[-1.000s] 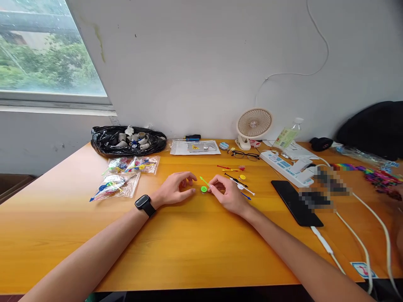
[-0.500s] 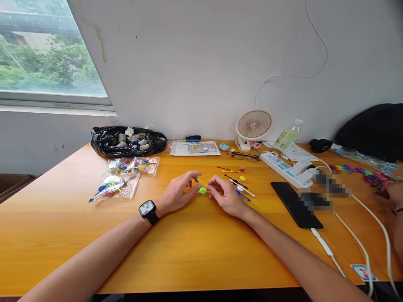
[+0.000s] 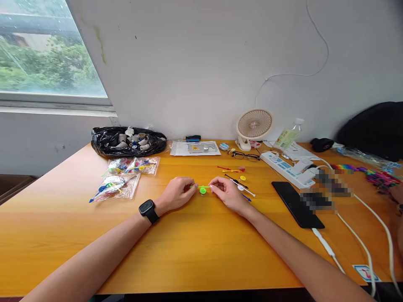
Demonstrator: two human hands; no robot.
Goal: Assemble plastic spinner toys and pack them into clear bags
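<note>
A thin green plastic arrow [image 3: 203,186] runs level between my two hands. My left hand [image 3: 179,192], with a black watch on its wrist, pinches one end of it. The other end is pinched by my right hand [image 3: 228,193]. Just below the arrow, a round green disc [image 3: 202,191] rests on the table. Beyond my right hand lie a white arrow [image 3: 247,189], a black arrow [image 3: 242,183], a blue arrow [image 3: 246,197], a yellow disc [image 3: 242,178], and red and yellow arrows [image 3: 229,169].
Plastic bags [image 3: 116,184] of coloured parts lie at the left, before a black bag [image 3: 102,140] of cardboard rolls. Toward the back are a fan [image 3: 254,123], glasses [image 3: 244,156] and a screwdriver [image 3: 192,138]. A power strip [image 3: 285,170] and phone [image 3: 296,204] are right.
My left hand's fingers have closed on the free end of the green arrow. The arrow has turned from slanted to level between both hands.
</note>
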